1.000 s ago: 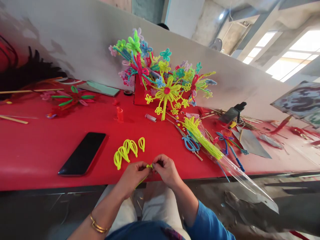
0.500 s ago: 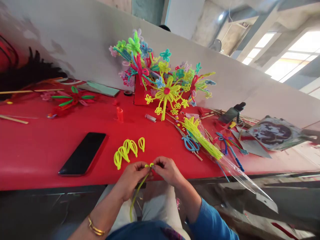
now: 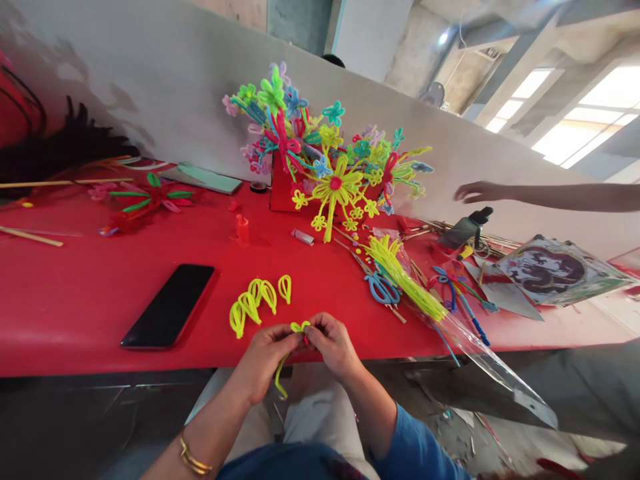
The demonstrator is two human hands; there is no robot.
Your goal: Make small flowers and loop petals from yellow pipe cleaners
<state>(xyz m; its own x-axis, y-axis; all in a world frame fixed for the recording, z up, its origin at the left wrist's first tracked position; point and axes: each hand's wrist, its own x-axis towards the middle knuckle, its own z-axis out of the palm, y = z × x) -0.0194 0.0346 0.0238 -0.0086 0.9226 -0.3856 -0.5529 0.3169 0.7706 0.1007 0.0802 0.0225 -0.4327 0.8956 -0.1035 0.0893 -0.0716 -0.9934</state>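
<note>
Between my two hands, just over the table's front edge, is a yellow pipe cleaner [image 3: 281, 385] with small loops bent at its upper end. My left hand [image 3: 270, 353] pinches it, and its loose tail hangs below the fingers. Thumb and fingers of my right hand [image 3: 333, 343] are closed on the looped end. Just beyond my left hand lie several yellow petal-shaped loops [image 3: 249, 307] of pipe cleaner in a slanting row. Parts of the held piece are hidden by my fingers.
Left lies a black phone [image 3: 169, 307]. Right are blue-handled scissors [image 3: 383, 288] and a clear bag of yellow pipe cleaners [image 3: 415, 287]. Behind stand colourful pipe-cleaner flowers [image 3: 336, 183], an orange candle-like object [image 3: 242, 230] and a dark bottle [image 3: 465, 228]. Another person's arm [image 3: 540, 196] reaches in from the right.
The looped end shows more clearly between my fingers, and the hanging tail looks shorter. Another person's arm has come in at the right. The view has shifted slightly.
</note>
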